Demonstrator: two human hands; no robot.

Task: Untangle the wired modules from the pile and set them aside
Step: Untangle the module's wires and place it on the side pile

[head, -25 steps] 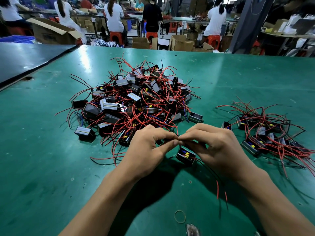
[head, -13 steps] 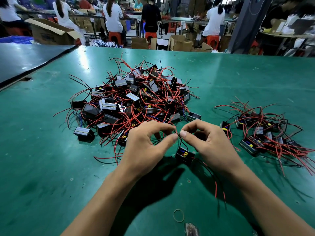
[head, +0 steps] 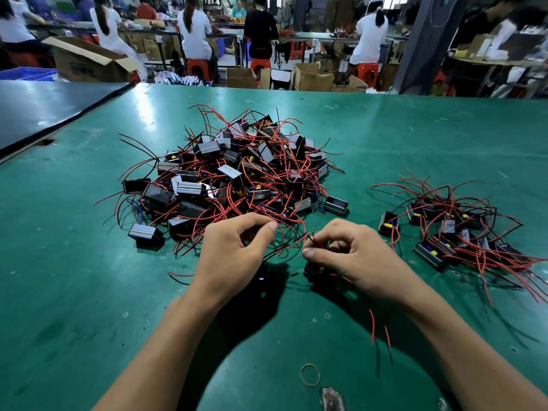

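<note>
Pile [head: 237, 173]: centre of the frame, small black modules heaped and tangled in red and black strands.
Set-aside group [head: 453, 232]: right of the frame, a smaller, looser cluster of modules, well apart from the pile.
Wires [head: 292, 243]: thin red and black strands spanning the gap between both hands, at the near edge of the pile.
Left hand [head: 237, 253]: lower centre, fingers curled, thumb and forefinger pinching the wires.
Right hand [head: 358, 256]: just right of the left hand and not touching it, fingers curled, thumb and forefinger pinching the wires at their black ends.
Module [head: 315, 271]: small black box, partly hidden beneath the right hand; cannot tell whether lifted or resting.
Surface [head: 74, 277]: green, glossy, scuffed.
Rubber band [head: 310, 374]: bottom centre, lying flat between the forearms.
Cardboard box [head: 89, 63]: upper left, flaps open, beyond the surface.
Background: people seated on red stools [head: 199, 66] at far benches, backs turned.
</note>
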